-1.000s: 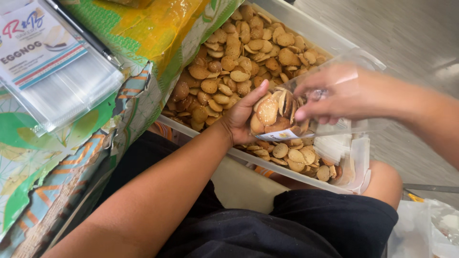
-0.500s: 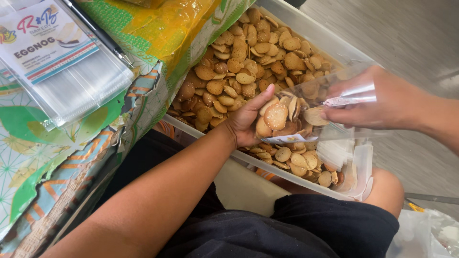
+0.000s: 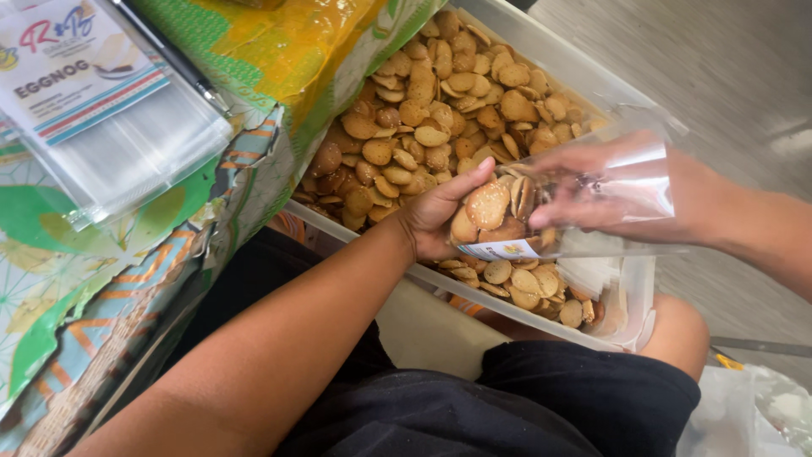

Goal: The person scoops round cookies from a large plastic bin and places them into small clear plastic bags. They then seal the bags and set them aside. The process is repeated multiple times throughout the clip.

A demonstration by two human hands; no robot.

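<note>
My left hand (image 3: 436, 216) cups the bottom of a small clear plastic bag (image 3: 558, 207) partly filled with round brown cookies (image 3: 489, 206). My right hand (image 3: 605, 190) reaches in from the right and holds the bag's upper open end, seen through the clear plastic. The bag hangs just above a clear plastic bin (image 3: 541, 59) that rests on my lap and is filled with several loose cookies (image 3: 423, 118) of the same kind.
A stack of empty clear bags with a printed label card (image 3: 101, 110) lies at the upper left on a table with a green, yellow and orange patterned cloth (image 3: 271, 51). Grey floor (image 3: 719, 59) stretches to the right. Crumpled clear plastic (image 3: 744, 415) sits at the lower right.
Both hands and the bag have shifted slightly; my right hand has moved along the bag's top, and the cookies have settled lower into the bag against my left palm.
</note>
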